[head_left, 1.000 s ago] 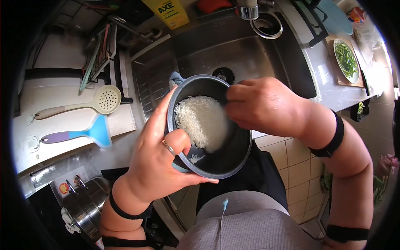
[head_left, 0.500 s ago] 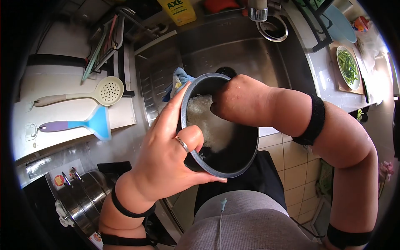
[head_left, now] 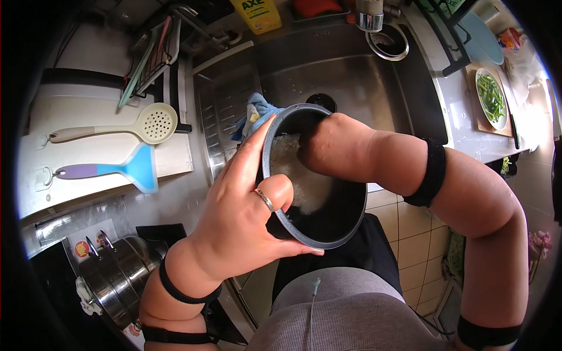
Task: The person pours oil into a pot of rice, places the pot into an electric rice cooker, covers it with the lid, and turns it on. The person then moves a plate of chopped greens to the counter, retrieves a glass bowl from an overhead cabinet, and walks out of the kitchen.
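Observation:
A deep dark pot point(head_left: 345, 225) with a grey rim is tilted over the near side of the sink. Inside it, white grains that look like rice point(head_left: 287, 149) lie in cloudy water. My left hand point(head_left: 246, 199), with a ring on one finger, is closed on the pot's left rim, one finger hooked over the inside and the thumb along the lower edge. From the right, my right hand point(head_left: 333, 143) reaches down into the pot, at the rice. Its fingers are in dark shadow, so their pose is hidden.
Behind the pot lies the metal sink point(head_left: 363, 82), with a blue cloth point(head_left: 260, 111) at its left. A slotted skimmer point(head_left: 158, 123) and blue spatula point(head_left: 139, 169) lie on the left counter. A plate of cut greens point(head_left: 492, 99) stands right. A steel steamer pot point(head_left: 117, 281) is lower left.
The right hand has shifted slightly within the pot, and the rice and water have moved a little. The whole view has shifted a bit; the left hand keeps its hold.

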Available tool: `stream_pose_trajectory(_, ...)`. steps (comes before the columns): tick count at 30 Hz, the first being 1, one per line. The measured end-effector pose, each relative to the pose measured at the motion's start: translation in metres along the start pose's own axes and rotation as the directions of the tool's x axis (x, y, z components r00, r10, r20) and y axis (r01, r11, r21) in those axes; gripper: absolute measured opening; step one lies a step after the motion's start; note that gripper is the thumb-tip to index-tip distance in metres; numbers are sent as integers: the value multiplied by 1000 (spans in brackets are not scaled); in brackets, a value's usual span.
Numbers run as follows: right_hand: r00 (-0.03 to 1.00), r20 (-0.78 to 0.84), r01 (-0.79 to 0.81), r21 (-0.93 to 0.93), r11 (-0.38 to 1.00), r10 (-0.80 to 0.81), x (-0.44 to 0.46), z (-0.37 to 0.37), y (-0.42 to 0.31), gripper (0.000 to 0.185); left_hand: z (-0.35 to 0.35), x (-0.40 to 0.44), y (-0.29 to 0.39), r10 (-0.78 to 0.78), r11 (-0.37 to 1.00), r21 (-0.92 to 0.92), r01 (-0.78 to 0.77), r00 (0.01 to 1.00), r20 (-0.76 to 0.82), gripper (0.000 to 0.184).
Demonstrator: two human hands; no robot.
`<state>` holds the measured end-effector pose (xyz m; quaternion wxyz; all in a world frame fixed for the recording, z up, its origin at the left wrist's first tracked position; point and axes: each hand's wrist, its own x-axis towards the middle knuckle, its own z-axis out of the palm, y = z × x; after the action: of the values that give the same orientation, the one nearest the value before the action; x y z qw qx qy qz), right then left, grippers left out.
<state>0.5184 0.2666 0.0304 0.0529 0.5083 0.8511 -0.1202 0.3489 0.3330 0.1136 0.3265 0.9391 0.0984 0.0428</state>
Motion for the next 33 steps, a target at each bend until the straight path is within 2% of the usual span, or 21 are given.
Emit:
stream_pose_trajectory(3, 998, -60, 13, -2, 1000, -13, 3, 7, 0, 13, 0, -1, 0, -8, 1000, 1, 8, 1000, -4, 57)
stream_pose_trajectory(7, 998, -62, -15, 10, 1000, 16, 0, 4, -2, 13, -1, -2, -1, -5, 1000, 2, 5, 1000, -4, 57)
stream_pose_trajectory(10, 985, -143, -88, 93, 992, 101, -11, -7, 1, 6, -1, -4, -4, -10, 1000, -11, 10, 1000, -7, 58)
stream_pose_trajectory(12, 894, -380, -79, 390, 917, 239, -20, -9, 6, 1, -3, -6, -5, -17, 1000, -20, 17, 1000, -11, 58)
stream_pose_trajectory(13, 894, -379, -79, 390, 917, 238, -25, -8, 7, 1, -3, -7, -6, -28, 999, -31, 28, 1000, -2, 58)
stream_pose_trajectory(15, 805, -473, 56, 660, 749, 358, -36, -5, 10, 11, -4, -8, -7, -40, 998, -41, 40, 999, 5, 58)
stream_pose_trajectory(16, 806, -405, 19, 745, 667, 431, -40, -2, 9, 9, -5, -8, -7, -48, 998, -47, 48, 999, 8, 58)
stream_pose_trajectory(17, 806, -406, 20, 745, 666, 430, -44, 0, 6, 9, -5, -9, -7, -55, 997, -53, 55, 998, 11, 58)
stream_pose_trajectory(19, 799, -95, -107, 949, 296, 594, -52, 4, 0, 8, -5, -10, -7, -71, 995, -64, 72, 997, 16, 58)
stream_pose_trajectory(20, 785, -83, -69, 973, 220, 614, -53, 12, -3, 12, -5, -10, -8, -77, 994, -70, 78, 997, 20, 58)
stream_pose_trajectory(21, 783, -82, -71, 973, 220, 617, -55, 16, -5, 12, -4, -10, -8, -83, 993, -76, 85, 996, 23, 58)
stream_pose_trajectory(23, 792, 125, 52, 962, -269, 598, -60, 22, -7, 14, -3, -9, -8, -76, 993, -94, 76, 997, 12, 58)
stream_pose_trajectory(24, 801, 174, 67, 925, -374, 573, -64, 28, -7, 17, -3, -9, -8, -70, 992, -100, 70, 998, 8, 57)
stream_pose_trajectory(25, 795, 173, 68, 927, -370, 581, -66, 37, -7, 17, -3, -9, -7, -75, 994, -85, 75, 997, -5, 56)
stream_pose_trajectory(27, 805, 218, 256, 711, -655, 552, -69, 54, -10, 17, -3, -9, -6, -71, 995, -73, 70, 997, -18, 55)
stream_pose_trajectory(29, 810, 239, 258, 675, -691, 535, -75, 60, -10, 17, -3, -8, -9, 6, 1000, -12, -7, 999, -40, 53)
stream_pose_trajectory(33, 830, 204, 308, 609, -730, 520, -79, 60, -12, 17, 0, -8, -8, -22, 1000, -21, 21, 999, -31, 54)
